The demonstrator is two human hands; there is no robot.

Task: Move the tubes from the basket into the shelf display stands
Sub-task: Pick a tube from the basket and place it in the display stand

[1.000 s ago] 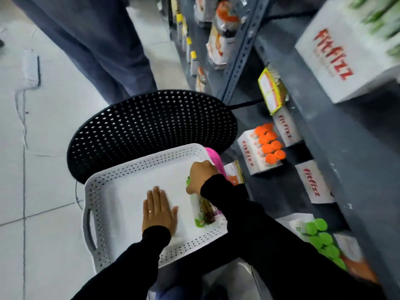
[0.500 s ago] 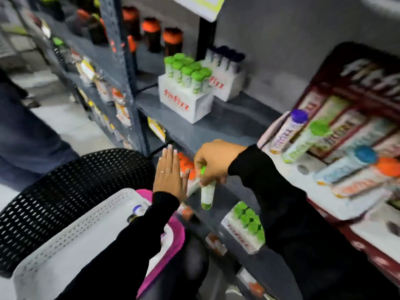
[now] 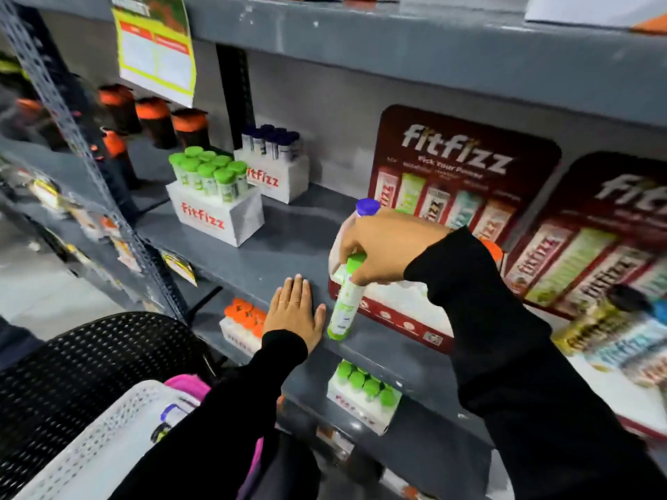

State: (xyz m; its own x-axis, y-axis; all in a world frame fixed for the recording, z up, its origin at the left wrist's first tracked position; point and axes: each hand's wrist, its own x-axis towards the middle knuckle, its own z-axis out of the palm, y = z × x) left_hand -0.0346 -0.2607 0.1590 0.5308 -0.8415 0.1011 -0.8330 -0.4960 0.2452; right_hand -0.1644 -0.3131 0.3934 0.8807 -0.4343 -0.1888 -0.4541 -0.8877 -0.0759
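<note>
My right hand (image 3: pixel 386 243) grips a green-capped tube (image 3: pixel 343 304) by its top, holding it tilted just in front of the red fitfizz display stand (image 3: pixel 462 164) on the grey shelf (image 3: pixel 288 247). A purple-capped tube (image 3: pixel 366 207) lies in that stand behind my knuckles. My left hand (image 3: pixel 294 312) rests flat and open on the shelf edge, left of the green tube. The white perforated basket (image 3: pixel 90 442) sits at the bottom left on a black chair (image 3: pixel 72 373), with one purple-capped tube (image 3: pixel 169 416) visible beside my left sleeve.
White fitfizz boxes with green-capped tubes (image 3: pixel 213 196) and dark blue-capped tubes (image 3: pixel 274 160) stand further left on the same shelf. A second red display stand (image 3: pixel 606 232) is at the right. Lower shelves hold boxes of orange-capped (image 3: pixel 242 323) and green-capped tubes (image 3: pixel 362 395).
My right hand lifted the green tube out of the basket and carried it up to the red display stand. My left hand left the basket and came to rest on the shelf edge.
</note>
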